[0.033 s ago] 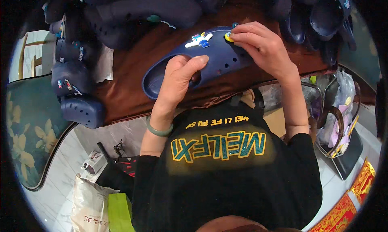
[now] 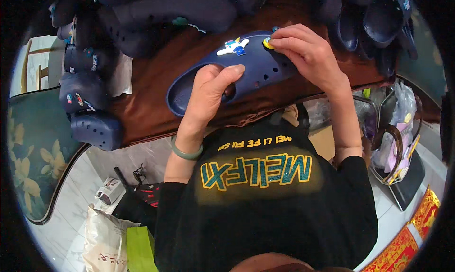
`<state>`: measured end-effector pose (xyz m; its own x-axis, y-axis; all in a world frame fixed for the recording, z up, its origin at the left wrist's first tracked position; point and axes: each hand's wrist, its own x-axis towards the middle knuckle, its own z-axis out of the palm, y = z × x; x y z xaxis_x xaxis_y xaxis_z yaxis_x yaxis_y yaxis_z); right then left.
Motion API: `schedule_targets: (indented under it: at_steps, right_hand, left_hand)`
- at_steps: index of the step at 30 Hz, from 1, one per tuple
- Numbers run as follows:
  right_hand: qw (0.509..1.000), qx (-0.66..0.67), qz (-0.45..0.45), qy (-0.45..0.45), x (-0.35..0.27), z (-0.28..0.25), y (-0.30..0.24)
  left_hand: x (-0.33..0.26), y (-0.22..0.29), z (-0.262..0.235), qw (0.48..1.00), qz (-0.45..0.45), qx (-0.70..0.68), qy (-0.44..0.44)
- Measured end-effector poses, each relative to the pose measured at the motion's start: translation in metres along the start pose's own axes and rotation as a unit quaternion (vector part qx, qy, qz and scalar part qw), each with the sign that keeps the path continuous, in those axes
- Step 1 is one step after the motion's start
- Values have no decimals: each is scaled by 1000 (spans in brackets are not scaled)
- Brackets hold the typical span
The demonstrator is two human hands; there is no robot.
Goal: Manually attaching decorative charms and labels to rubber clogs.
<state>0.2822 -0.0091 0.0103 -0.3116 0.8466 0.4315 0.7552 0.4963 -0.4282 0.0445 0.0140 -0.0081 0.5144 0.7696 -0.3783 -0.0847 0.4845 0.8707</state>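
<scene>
A navy blue clog (image 2: 258, 63) with round holes lies tilted on the brown cloth (image 2: 147, 92), its toe to the right. My left hand (image 2: 208, 89) grips it at the foot opening, thumb on top of the upper and the other fingers hidden. On the upper sits a white and blue winged charm (image 2: 233, 47). Farther toward the toe, my right hand (image 2: 305, 52) pinches a small round yellow shoe charm (image 2: 268, 44) against the clog. Just beyond those fingertips shows a small dark blue charm (image 2: 275, 29).
More navy clogs are piled at the left (image 2: 97, 130), along the far side (image 2: 175, 16) and at the far right (image 2: 384, 21), several with charms. Below the table edge at right stands a basket with plastic bags (image 2: 400, 125). A white bag (image 2: 105, 239) rests on the floor at lower left.
</scene>
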Motion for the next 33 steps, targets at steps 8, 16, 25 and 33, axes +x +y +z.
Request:
schedule_targets:
  at_steps: [8,16,25,33]
  right_hand:
    - [993,-73,37,-80,23,-2,-10]
    - [967,134,189,-107,20,-4,5]
    - [994,27,20,-100,25,-4,3]
    - [996,-3,13,-92,6,-7,4]
  left_hand:
    - [5,-7,-6,999,13,50,1]
    - [-1,0,-1,999,8,40,3]
    - [1,0,-6,998,3,56,-24]
    - [-4,5,-2,999,-10,38,-31]
